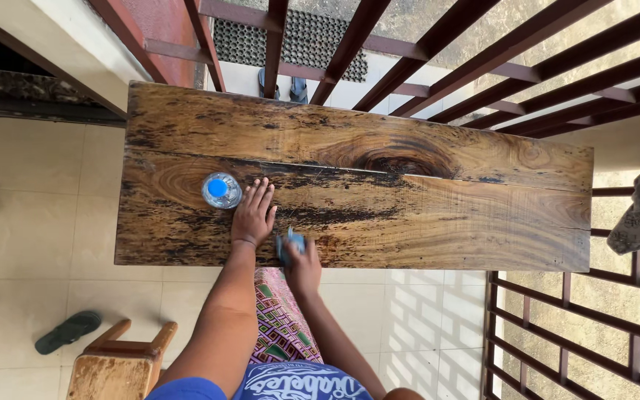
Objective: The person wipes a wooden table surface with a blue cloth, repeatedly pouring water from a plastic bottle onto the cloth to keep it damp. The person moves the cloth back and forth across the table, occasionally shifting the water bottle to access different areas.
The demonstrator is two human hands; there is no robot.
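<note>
While the left hand (pixel 252 213) lies flat on the dark-grained wooden bench (pixel 424 200), its fingers (pixel 262 192) are stretched out and slightly spread, palm down, just beside a clear plastic bottle (pixel 221 190) with a blue cap. The bottle stands upright near the bench's left end (seen from straight above, so what it contains cannot be told). The right hand (pixel 303 265) sits at the bench's near edge, its fingers curled around a small blue cloth (pixel 288 243) that is pressed against the wood. Below the bench lie green sandals (pixel 67 330) on the pale tiled floor (pixel 31 244), near a small wooden stool (pixel 118 363). Reddish-brown metal railings (pixel 527 70) run behind the bench.
</note>
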